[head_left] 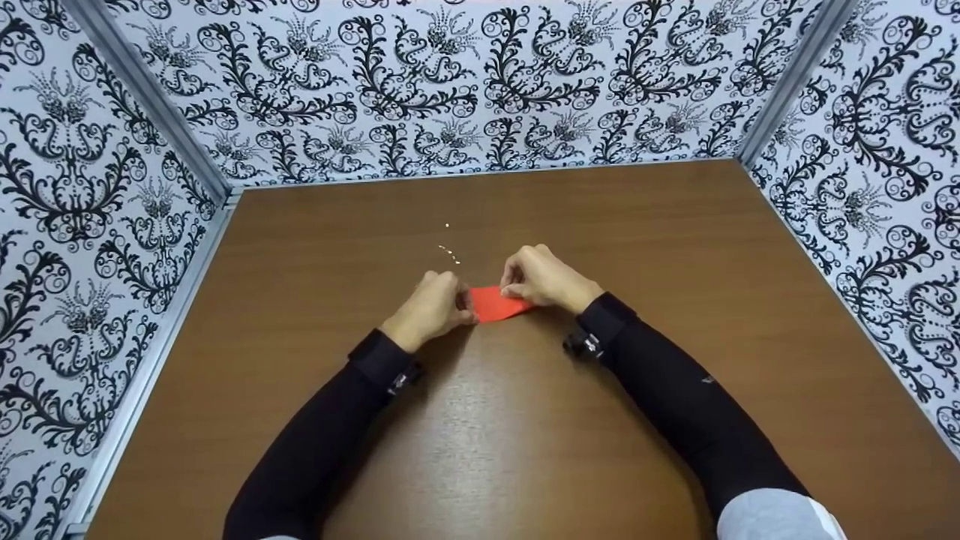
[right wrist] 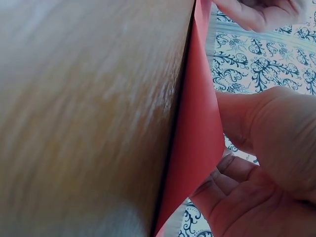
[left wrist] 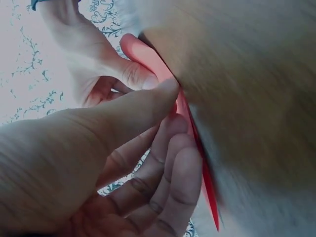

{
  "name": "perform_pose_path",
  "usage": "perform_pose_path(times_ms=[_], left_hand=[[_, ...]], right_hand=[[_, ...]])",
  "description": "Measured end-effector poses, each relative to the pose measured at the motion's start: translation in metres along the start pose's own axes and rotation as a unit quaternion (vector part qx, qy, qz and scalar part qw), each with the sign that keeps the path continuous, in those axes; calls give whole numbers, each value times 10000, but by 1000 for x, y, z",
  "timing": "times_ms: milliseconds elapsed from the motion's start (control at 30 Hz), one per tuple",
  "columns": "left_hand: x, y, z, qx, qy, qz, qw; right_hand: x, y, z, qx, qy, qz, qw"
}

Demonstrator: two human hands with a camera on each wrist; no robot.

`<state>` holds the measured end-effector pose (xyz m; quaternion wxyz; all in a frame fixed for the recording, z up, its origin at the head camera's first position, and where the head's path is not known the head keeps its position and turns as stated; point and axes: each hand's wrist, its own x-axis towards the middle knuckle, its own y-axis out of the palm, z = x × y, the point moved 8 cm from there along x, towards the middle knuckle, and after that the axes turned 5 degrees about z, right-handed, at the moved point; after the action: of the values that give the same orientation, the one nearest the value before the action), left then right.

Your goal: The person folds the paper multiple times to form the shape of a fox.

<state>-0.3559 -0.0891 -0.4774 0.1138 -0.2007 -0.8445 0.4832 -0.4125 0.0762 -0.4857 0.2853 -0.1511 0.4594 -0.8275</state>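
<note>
Okay, so biggest stuff first: we've got black-and-white patterned walls (head_left: 420, 75) around the scene, then the brown wooden tabletop (head_left: 495, 435), then two arms in black sleeves (head_left: 682, 405) reaching over it. Next down are the hands. The left hand (head_left: 429, 309) pinches one end of the red sheet between thumb and fingers, with little gap between the tips; the right hand (head_left: 549, 276) pinches the other end, fingers bent and thumb on the sheet. That red sheet (head_left: 492, 304) sits between them around mid-tabletop, and the right wrist view shows it bowed, with a long edge down close to the wood. We can't tell whether that edge touches. Progress-wise, we'd call the gripping done at both ends, but the shaping looks unfinished to us: the sheet isn't lying flat, we can't make out a firm crease, and neither hand has let go yet. Smallest of all, a few bright specks (head_left: 457, 262) show just beyond the hands; bits of something or just light, we honestly can't say.
</note>
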Motion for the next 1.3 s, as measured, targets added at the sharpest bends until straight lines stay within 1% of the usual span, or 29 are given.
perform_pose_path(times_ms=[133, 267, 400, 500, 700, 833, 1033, 1300], left_hand=[[2, 0, -10, 200, 368, -163, 9990], [4, 1, -21, 470, 749, -292, 9957], [7, 4, -28, 733, 1024, -382, 9913], [8, 8, -31, 816, 1207, -424, 9884], [6, 12, -33, 754, 1288, -370, 9881], [6, 14, -34, 839, 1427, -323, 9857], [3, 19, -33, 882, 1521, -243, 9841], [5, 15, -35, 918, 1544, -248, 9834]], right_hand=[[0, 0, 0, 13, -13, 48, 10000], [-1, -1, 0, 45, 20, 77, 10000], [-1, -2, -3, 34, 112, 92, 9999], [0, -1, -5, 1, 161, 128, 9998], [2, 0, -4, -25, 166, 162, 9997], [2, -1, -5, -8, 122, 125, 9998], [-2, 2, -4, 92, 166, 94, 9998], [-3, -1, -2, -53, 67, -121, 9999]])
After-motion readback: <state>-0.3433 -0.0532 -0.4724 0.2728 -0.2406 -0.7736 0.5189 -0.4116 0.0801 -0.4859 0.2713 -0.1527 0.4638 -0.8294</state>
